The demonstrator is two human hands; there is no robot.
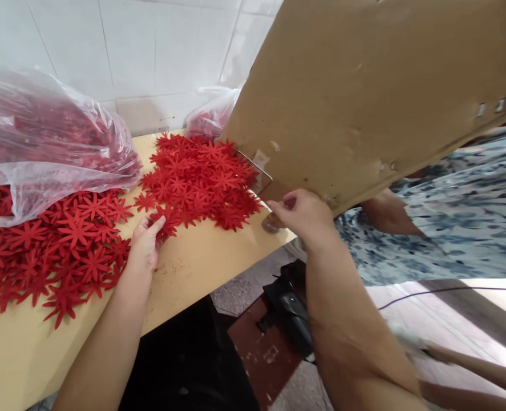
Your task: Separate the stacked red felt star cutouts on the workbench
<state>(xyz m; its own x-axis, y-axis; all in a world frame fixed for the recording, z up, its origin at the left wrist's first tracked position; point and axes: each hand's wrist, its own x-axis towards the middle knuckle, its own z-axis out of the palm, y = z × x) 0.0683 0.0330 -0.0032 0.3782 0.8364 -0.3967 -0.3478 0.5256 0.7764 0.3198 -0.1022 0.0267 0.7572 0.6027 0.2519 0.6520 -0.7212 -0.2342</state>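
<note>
Many red flower-shaped pieces lie in a middle pile (201, 177) and a left pile (68, 245) on the tan table (205, 257). My left hand (148, 237) pinches a red flower piece (166, 221) at the near edge of the middle pile. At the table's right end, my right hand (302, 214) has its thumb and fingertips together beside a small round clear dish (274, 222); what it pinches, if anything, is too small to make out. A thin metal frame (261, 171) stands between the middle pile and the cardboard.
A clear plastic bag of red pieces (56, 131) rests at the left, and a smaller bag (212, 114) is by the wall. A large cardboard sheet (355, 85) leans across the right. Behind it stands a person in a patterned garment (475, 211). A black device (291, 308) sits below.
</note>
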